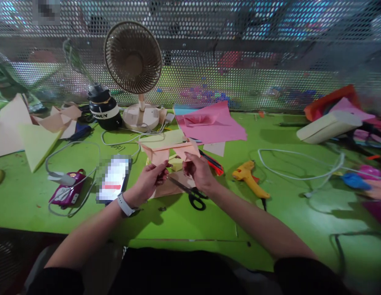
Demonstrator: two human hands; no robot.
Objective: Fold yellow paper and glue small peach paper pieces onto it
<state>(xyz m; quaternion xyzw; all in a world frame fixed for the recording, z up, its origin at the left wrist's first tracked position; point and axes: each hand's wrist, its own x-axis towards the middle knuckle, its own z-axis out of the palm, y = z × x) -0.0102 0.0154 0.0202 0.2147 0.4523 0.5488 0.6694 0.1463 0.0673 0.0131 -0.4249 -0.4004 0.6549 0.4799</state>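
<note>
A folded piece of peach paper (158,155) is held up between my two hands, over the middle of the green table. My left hand (152,178), with a pale band at the wrist, pinches its lower left part. On the other side, my right hand (199,172) has its fingers closed on the lower right part. Below them lie black-handled scissors (196,200), the blades pointing left across a flat sheet of tan paper (172,185). A red-and-black utility knife (212,164) rests just beyond my right hand. Pale yellow paper (161,139) is behind the folded piece.
A yellow glue gun (250,178) lies to the right, near a white cable (289,179). At left are a phone (115,178) and a purple power bank (68,189). A fan (141,116), a black jar (105,110) and pink paper (215,123) stand or lie behind.
</note>
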